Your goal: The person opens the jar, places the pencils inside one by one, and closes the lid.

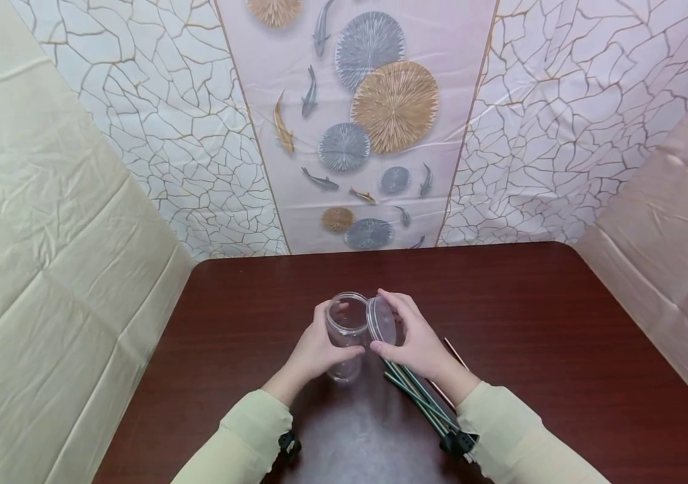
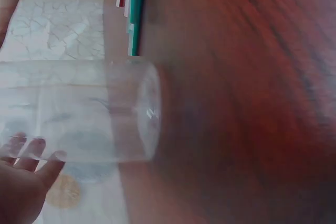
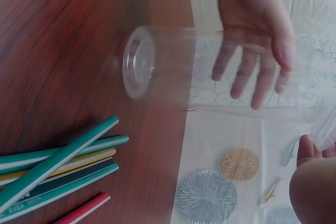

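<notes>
A clear, see-through jar (image 1: 346, 370) stands upright in my left hand (image 1: 313, 351), its round mouth facing up. That hand's thumb and fingers wrap round the jar near its top; through the transparent wall the fingers (image 3: 245, 72) show in the right wrist view. Nothing shows inside the jar (image 2: 89, 106). My right hand (image 1: 419, 339) grips a clear round lid (image 1: 385, 321) by its edge, thumb below and fingers above. The lid is tilted on its side, right beside the jar's rim and off the mouth.
Several thin coloured sticks (image 1: 419, 396), green, yellow, black and red with pale edges, lie in a loose bunch on the dark red-brown table (image 1: 247, 302), below my right forearm. A patterned cloth (image 1: 356, 195) hangs behind the table. A black wrist camera (image 1: 457, 444) is on my right sleeve.
</notes>
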`<state>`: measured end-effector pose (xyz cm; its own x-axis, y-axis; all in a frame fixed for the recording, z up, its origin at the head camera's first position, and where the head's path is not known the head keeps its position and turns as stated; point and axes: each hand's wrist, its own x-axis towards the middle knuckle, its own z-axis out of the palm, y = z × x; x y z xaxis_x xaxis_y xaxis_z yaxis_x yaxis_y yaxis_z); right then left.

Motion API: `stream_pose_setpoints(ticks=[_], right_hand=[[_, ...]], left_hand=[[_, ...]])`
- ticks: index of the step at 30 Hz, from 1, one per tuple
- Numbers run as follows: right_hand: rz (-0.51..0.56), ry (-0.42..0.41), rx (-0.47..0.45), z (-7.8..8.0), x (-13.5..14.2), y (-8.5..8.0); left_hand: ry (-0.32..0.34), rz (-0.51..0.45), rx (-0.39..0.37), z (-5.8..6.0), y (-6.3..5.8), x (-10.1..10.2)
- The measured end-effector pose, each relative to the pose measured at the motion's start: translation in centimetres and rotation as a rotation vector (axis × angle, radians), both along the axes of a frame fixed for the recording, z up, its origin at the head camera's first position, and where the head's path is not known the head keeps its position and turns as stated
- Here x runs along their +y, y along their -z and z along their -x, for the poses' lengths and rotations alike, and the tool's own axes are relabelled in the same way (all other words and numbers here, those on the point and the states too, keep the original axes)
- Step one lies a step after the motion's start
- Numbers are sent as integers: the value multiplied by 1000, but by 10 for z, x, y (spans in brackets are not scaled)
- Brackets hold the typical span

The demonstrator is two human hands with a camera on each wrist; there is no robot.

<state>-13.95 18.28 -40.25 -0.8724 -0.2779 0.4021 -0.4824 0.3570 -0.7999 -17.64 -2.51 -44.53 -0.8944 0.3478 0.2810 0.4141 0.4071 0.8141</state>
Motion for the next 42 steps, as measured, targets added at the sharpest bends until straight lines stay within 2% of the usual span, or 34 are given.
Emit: stream_pose_setpoints(ticks=[3,6,9,13,15,20,22,29,35,39,42], right_hand=[[-28,9,19,0,2,1],[-55,15,47,-2,5,4],[-69,11,78,-6,8,10],[-149,8,110,-15,11,21],[-207,7,134,-20,12,27],[-322,-25,207,-35,13,43],[-370,-43,233,-41,12,50],[-502,-135,351,-58,11,79],[-563,-203,391,-66,10,92],[-590,-222,403,-68,9,99],[-605,-236,421,-70,9,105]], left_hand=[[-32,-81,-27,3,8,-3],[-50,-113,-35,4,13,-5],[-41,-128,-28,5,15,-5],[-26,-149,-35,6,17,-3],[-24,-156,-47,5,15,-3],[-5,-175,-51,-5,-6,-2],[-2,-176,-43,-7,-9,-2],[-21,-168,-20,9,18,-5],[-4,-197,-31,11,23,-6],[2,-211,-79,12,24,-6],[22,-258,-131,12,22,-6]])
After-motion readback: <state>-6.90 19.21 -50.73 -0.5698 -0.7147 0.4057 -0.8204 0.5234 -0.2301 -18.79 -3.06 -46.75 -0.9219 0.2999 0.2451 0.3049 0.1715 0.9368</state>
